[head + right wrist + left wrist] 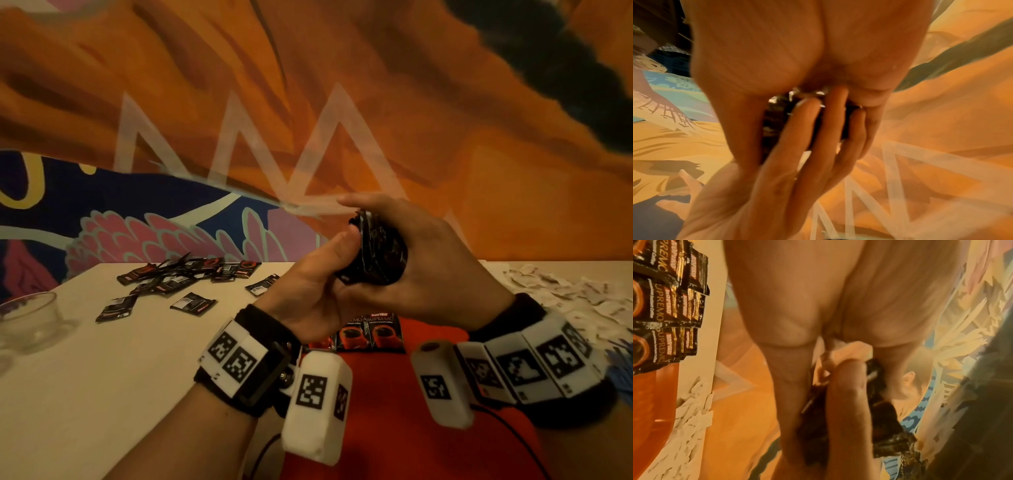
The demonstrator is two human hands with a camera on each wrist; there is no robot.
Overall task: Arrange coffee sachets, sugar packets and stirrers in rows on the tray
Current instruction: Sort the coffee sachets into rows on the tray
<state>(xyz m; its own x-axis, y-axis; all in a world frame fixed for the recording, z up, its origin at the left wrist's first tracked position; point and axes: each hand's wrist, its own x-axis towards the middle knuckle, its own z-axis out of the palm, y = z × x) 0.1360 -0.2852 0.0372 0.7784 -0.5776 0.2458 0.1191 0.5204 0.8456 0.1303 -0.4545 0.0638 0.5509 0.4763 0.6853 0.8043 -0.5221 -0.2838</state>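
Both hands hold one stack of black coffee sachets (375, 255) in the air above the red tray (438, 383). My left hand (318, 284) grips the stack from below, its thumb pressed on the near face. From the right, my right hand (431, 263) wraps round it. A row of coffee sachets (371, 334) lies face up on the tray's far edge, seen overlapping in the left wrist view (661, 305). In the wrist views the stack (885, 423) (774, 123) shows dark between palm and fingers. White sugar packets (565, 298) lie heaped at the right, and blue stirrers (621, 371) show at the right edge.
A loose pile of coffee sachets (181, 274) is scattered on the pale table (102, 394) at the back left. A glass cup (30, 320) stands at the far left. A painted wall (308, 102) rises right behind the table.
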